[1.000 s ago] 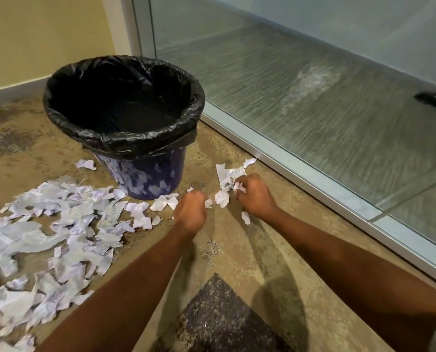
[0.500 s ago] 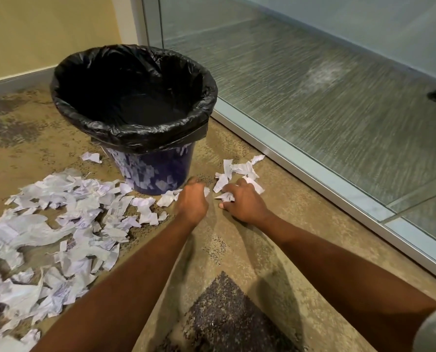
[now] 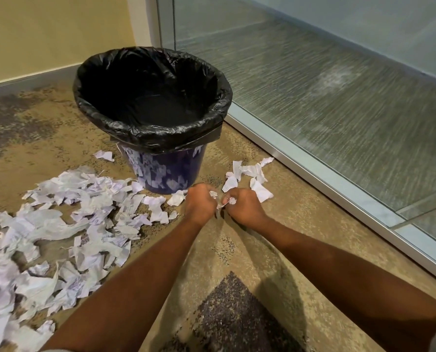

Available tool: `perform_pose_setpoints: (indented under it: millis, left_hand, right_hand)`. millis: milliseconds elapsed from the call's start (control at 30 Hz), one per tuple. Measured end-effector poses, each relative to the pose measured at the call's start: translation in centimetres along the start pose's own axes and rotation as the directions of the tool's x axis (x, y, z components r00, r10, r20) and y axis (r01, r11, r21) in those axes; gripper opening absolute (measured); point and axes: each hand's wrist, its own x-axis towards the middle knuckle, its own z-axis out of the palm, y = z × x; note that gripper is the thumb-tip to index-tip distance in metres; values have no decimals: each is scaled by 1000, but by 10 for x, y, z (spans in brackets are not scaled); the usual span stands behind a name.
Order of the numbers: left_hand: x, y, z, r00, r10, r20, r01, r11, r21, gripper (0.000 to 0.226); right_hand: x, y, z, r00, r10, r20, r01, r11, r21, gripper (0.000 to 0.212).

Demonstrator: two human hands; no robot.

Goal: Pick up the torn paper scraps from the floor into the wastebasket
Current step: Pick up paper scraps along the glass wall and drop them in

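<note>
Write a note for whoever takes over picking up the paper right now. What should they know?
Left hand: curled round a few scraps.
Right hand: the same.
Wastebasket: upright just beyond the hands; no paper visible in its black liner.
Small cluster lies right of it, big pile left.
Done: one handful gathered.
Left: drop it in, then clear both patches.

Left hand (image 3: 201,203) and right hand (image 3: 242,205) clutch paper scraps (image 3: 222,199) beside wastebasket (image 3: 161,138).
</note>
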Motion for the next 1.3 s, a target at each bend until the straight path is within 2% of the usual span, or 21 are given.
perform_pose_setpoints:
  millis: [67, 133, 167, 233, 367, 567, 667, 767, 967, 1033, 1133, 1233, 1300]
  left_hand:
    - [0, 2, -2, 997, -80, 6, 80, 987, -142, 26]
    - [1, 6, -2, 980, -192, 43, 196, 925, -325, 26]
    - [0, 10, -4, 968, -242, 61, 245, 883, -401, 27]
    - [-3, 23, -11, 948, -308, 82, 304, 797, -522, 30]
    - [-9, 52, -21, 936, -336, 104, 322, 699, -639, 32]
    - [-38, 114, -40, 972, -225, 67, 193, 603, -774, 28]
    - [-52, 147, -59, 977, -209, 48, 154, 529, -835, 24]
    - [-58, 173, -91, 982, -191, -15, 83, 495, -865, 25]
    - [-51, 198, -178, 983, -140, -120, -59, 378, -924, 27]
    - [-50, 196, -204, 981, -132, -139, -86, 345, -934, 27]
    - [-44, 186, -235, 972, -182, -148, -82, 327, -941, 18]
    - [-40, 166, -258, 978, -199, -59, -10, 238, -971, 8]
    - [-35, 153, -264, 982, -189, 28, 58, 159, -985, 32]
  right_hand:
    - [-2, -10, 2, 982, 183, 52, -190, 952, 239, 16]
    - [-3, -20, 3, 928, 333, 170, -372, 787, 492, 16]
    - [-3, -24, 2, 903, 371, 216, -425, 696, 578, 18]
    - [-2, -34, -6, 878, 406, 253, -462, 582, 670, 23]
    - [-4, -53, -38, 878, 412, 244, -442, 502, 743, 30]
    - [-2, -74, -93, 913, 392, 116, -308, 472, 826, 30]
    - [-3, -95, -115, 912, 402, 84, -283, 469, 836, 31]
    - [-1, -131, -140, 917, 398, 21, -213, 443, 871, 24]
    - [-13, -233, -172, 983, 186, -13, -41, 285, 958, 29]
    - [-16, -260, -169, 976, 215, -36, -24, 271, 962, 23]
    - [-22, -289, -158, 966, 257, 12, -82, 265, 961, 22]
    - [-30, -307, -147, 978, 185, 93, -127, 182, 975, 30]
    - [-40, -315, -142, 978, 147, 146, -167, 146, 975, 37]
